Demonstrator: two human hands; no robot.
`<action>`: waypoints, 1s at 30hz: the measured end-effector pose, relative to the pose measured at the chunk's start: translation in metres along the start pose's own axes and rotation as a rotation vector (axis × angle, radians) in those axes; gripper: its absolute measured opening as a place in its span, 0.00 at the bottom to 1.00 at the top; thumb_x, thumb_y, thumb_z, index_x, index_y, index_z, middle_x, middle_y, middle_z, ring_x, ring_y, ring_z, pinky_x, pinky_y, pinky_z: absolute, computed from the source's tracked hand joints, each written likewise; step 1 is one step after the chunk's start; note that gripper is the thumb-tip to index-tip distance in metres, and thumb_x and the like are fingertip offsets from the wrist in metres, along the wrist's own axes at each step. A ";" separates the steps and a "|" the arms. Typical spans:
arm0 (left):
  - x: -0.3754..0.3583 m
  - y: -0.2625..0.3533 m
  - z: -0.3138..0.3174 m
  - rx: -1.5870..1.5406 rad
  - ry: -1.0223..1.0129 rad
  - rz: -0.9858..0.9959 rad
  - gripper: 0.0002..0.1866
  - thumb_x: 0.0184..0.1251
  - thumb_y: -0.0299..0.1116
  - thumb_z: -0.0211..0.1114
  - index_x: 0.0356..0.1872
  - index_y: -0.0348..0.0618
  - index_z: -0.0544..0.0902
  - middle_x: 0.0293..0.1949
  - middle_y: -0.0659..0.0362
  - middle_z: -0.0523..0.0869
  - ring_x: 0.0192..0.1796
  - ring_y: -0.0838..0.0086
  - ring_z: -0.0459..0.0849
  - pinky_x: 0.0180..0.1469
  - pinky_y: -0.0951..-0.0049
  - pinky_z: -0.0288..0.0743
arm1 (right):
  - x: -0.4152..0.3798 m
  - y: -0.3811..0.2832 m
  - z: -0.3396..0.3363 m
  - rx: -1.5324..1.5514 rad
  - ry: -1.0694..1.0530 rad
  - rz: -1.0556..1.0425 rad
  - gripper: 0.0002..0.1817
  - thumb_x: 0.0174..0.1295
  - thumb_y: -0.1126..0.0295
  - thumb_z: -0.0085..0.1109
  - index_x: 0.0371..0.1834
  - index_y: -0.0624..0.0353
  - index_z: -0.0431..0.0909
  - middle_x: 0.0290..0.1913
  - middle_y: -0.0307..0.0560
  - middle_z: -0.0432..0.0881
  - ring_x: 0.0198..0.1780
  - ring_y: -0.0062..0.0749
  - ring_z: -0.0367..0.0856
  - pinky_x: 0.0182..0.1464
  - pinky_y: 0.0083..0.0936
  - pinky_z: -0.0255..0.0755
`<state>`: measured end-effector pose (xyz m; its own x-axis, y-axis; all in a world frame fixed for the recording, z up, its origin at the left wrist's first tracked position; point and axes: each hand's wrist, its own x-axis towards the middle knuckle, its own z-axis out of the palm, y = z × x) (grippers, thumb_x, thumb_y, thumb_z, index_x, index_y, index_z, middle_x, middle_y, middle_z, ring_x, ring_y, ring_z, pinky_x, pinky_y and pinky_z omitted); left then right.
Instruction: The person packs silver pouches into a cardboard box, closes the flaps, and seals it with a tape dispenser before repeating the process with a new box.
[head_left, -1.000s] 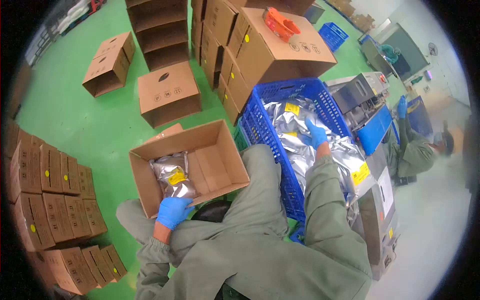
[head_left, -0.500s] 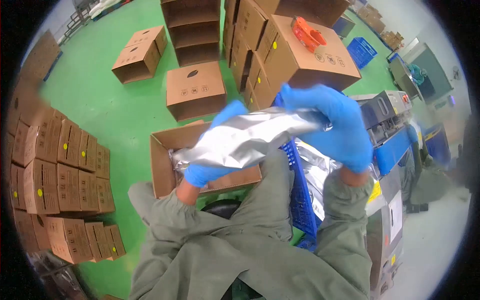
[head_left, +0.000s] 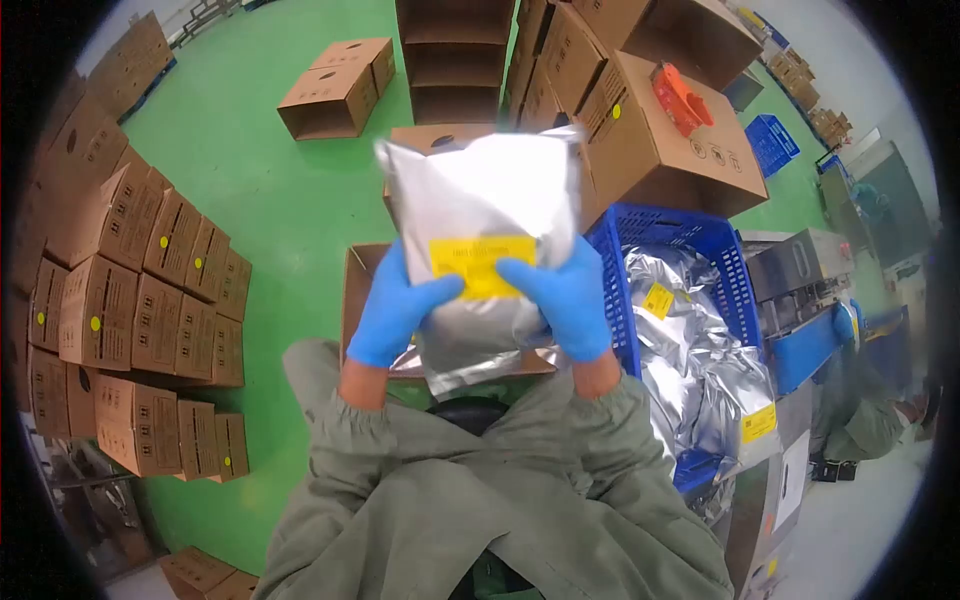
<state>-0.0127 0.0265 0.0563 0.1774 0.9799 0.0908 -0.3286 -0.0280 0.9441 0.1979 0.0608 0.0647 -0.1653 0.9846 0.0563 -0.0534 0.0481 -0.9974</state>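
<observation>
In the grip of left fingers (head_left: pixel 434 294) and right fingers (head_left: pixel 532 281) — a silver pouch (head_left: pixel 485 190), thumbs (head_left: pixel 448 288) on label (head_left: pixel 484 250).

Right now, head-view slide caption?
Gloved left hand and right hand hold a yellow-labelled silver pouch over an open carton.

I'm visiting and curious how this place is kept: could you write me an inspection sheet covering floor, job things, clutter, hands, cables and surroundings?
Surface: green floor, open and shiny between the cartons.
Job's things: a silver bag with a yellow label, held above an open box whose inside is mostly hidden; a blue crate on the right contains more silver bags.
Clutter: an orange tool lying on a large carton.
Hands: blue-gloved left hand and right hand grip the bag's sides, thumbs on the label.
Cables: nothing seen.
Surroundings: stacked cartons on the left; a metal machine and another person on the right.
</observation>
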 end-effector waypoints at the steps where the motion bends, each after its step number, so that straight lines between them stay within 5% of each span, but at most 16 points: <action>1: -0.001 0.012 0.007 0.132 0.031 0.182 0.34 0.61 0.30 0.68 0.67 0.32 0.64 0.60 0.52 0.77 0.60 0.70 0.76 0.61 0.67 0.73 | 0.006 0.004 0.001 -0.083 0.040 -0.123 0.23 0.51 0.74 0.72 0.50 0.70 0.77 0.44 0.48 0.85 0.42 0.25 0.83 0.43 0.23 0.77; 3: 0.019 0.008 0.007 0.149 0.122 0.382 0.30 0.62 0.29 0.68 0.64 0.32 0.68 0.55 0.54 0.80 0.53 0.73 0.80 0.55 0.71 0.76 | 0.020 0.013 0.001 -0.120 0.087 -0.119 0.18 0.53 0.72 0.71 0.46 0.68 0.79 0.40 0.46 0.85 0.37 0.24 0.81 0.40 0.23 0.76; 5: 0.049 0.009 -0.005 0.232 0.080 0.048 0.26 0.61 0.29 0.68 0.60 0.32 0.72 0.48 0.56 0.83 0.45 0.76 0.82 0.48 0.74 0.77 | 0.035 0.020 0.001 -0.022 0.122 0.139 0.13 0.57 0.70 0.68 0.40 0.67 0.81 0.35 0.44 0.85 0.33 0.21 0.80 0.37 0.23 0.75; 6: 0.047 0.014 -0.003 0.207 0.120 -0.039 0.23 0.62 0.30 0.68 0.56 0.32 0.75 0.41 0.59 0.84 0.38 0.79 0.81 0.41 0.76 0.76 | 0.028 -0.001 0.008 0.004 0.134 0.042 0.13 0.57 0.70 0.68 0.42 0.66 0.81 0.35 0.42 0.84 0.32 0.20 0.79 0.35 0.22 0.75; 9: 0.020 0.013 0.017 0.194 0.161 0.405 0.27 0.64 0.29 0.65 0.64 0.33 0.71 0.54 0.54 0.80 0.51 0.78 0.79 0.55 0.77 0.75 | -0.014 -0.037 0.019 -0.004 0.146 -0.357 0.28 0.58 0.70 0.69 0.60 0.67 0.72 0.46 0.47 0.83 0.45 0.26 0.83 0.46 0.24 0.79; 11: 0.015 0.025 0.015 0.075 0.094 0.225 0.30 0.67 0.32 0.63 0.69 0.36 0.66 0.60 0.51 0.76 0.58 0.71 0.77 0.62 0.71 0.72 | -0.013 -0.043 0.015 0.546 -0.047 -0.255 0.30 0.61 0.71 0.65 0.66 0.66 0.66 0.53 0.51 0.81 0.53 0.33 0.81 0.58 0.30 0.75; 15: 0.020 -0.006 0.010 0.096 0.161 0.219 0.26 0.68 0.34 0.62 0.65 0.36 0.71 0.58 0.51 0.79 0.58 0.69 0.79 0.64 0.69 0.71 | -0.011 0.042 0.003 -0.265 0.224 -0.627 0.26 0.64 0.68 0.60 0.64 0.64 0.68 0.58 0.53 0.77 0.56 0.38 0.77 0.64 0.33 0.68; 16: 0.026 -0.057 -0.010 0.275 0.148 0.409 0.25 0.65 0.35 0.65 0.61 0.36 0.74 0.58 0.52 0.79 0.56 0.70 0.80 0.61 0.69 0.73 | -0.003 0.081 -0.004 -0.563 0.296 -0.727 0.25 0.62 0.68 0.61 0.62 0.64 0.70 0.58 0.55 0.77 0.54 0.40 0.78 0.62 0.31 0.69; 18: 0.015 -0.127 -0.031 0.539 0.226 0.204 0.23 0.61 0.43 0.66 0.51 0.35 0.79 0.49 0.46 0.82 0.53 0.60 0.82 0.57 0.63 0.74 | -0.008 0.129 -0.012 -0.659 0.194 -0.297 0.27 0.59 0.69 0.62 0.61 0.67 0.69 0.57 0.61 0.76 0.51 0.46 0.79 0.59 0.31 0.70; 19: -0.001 -0.168 -0.043 0.714 0.193 0.036 0.24 0.59 0.47 0.67 0.46 0.35 0.81 0.44 0.43 0.84 0.51 0.55 0.83 0.55 0.60 0.75 | -0.024 0.148 -0.015 -0.428 0.026 0.211 0.29 0.59 0.68 0.62 0.63 0.68 0.67 0.57 0.65 0.76 0.51 0.50 0.80 0.59 0.33 0.71; 20: -0.021 -0.201 -0.054 0.923 0.066 -0.166 0.25 0.57 0.51 0.68 0.40 0.35 0.84 0.40 0.40 0.85 0.49 0.50 0.83 0.53 0.57 0.76 | -0.052 0.200 -0.019 -0.688 0.068 0.220 0.29 0.60 0.68 0.61 0.64 0.68 0.67 0.57 0.65 0.76 0.52 0.52 0.79 0.58 0.36 0.71; 21: -0.042 -0.247 -0.085 1.295 -0.349 -0.487 0.28 0.56 0.55 0.67 0.42 0.35 0.84 0.43 0.39 0.85 0.51 0.45 0.82 0.53 0.56 0.75 | -0.069 0.239 -0.020 -0.948 0.114 0.225 0.30 0.60 0.68 0.60 0.65 0.68 0.67 0.57 0.66 0.76 0.54 0.54 0.79 0.58 0.38 0.71; 23: -0.053 -0.258 -0.094 1.446 -0.547 -0.326 0.30 0.59 0.58 0.63 0.43 0.35 0.84 0.45 0.36 0.83 0.52 0.45 0.81 0.54 0.55 0.75 | -0.078 0.223 -0.019 -0.842 0.130 0.181 0.30 0.60 0.69 0.60 0.66 0.68 0.66 0.58 0.66 0.76 0.56 0.54 0.78 0.59 0.38 0.71; 25: -0.026 -0.183 -0.057 1.229 -0.479 -0.680 0.31 0.60 0.58 0.60 0.45 0.35 0.84 0.48 0.36 0.82 0.53 0.46 0.81 0.56 0.54 0.74 | -0.087 0.185 -0.022 -0.734 0.155 0.144 0.30 0.60 0.70 0.59 0.67 0.67 0.66 0.59 0.66 0.75 0.58 0.54 0.77 0.60 0.39 0.71; 27: -0.032 -0.198 -0.070 1.230 -0.343 -0.455 0.31 0.60 0.59 0.59 0.48 0.38 0.84 0.50 0.37 0.82 0.53 0.46 0.81 0.56 0.54 0.74 | -0.073 0.140 -0.055 -0.517 0.325 0.000 0.31 0.61 0.68 0.58 0.67 0.68 0.64 0.60 0.65 0.76 0.61 0.54 0.75 0.63 0.40 0.68; 30: -0.027 -0.197 -0.068 1.309 -0.614 -0.627 0.31 0.61 0.58 0.55 0.49 0.37 0.84 0.50 0.38 0.83 0.53 0.47 0.82 0.56 0.55 0.74 | -0.069 0.115 -0.158 -1.198 0.722 0.046 0.38 0.63 0.59 0.59 0.71 0.67 0.58 0.67 0.66 0.68 0.65 0.57 0.71 0.67 0.42 0.64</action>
<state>-0.0156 0.0190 -0.1532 0.4130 0.6832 -0.6023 0.8796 -0.1277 0.4582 0.3588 0.0247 -0.0608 0.4129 0.8394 0.3535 0.8617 -0.2343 -0.4501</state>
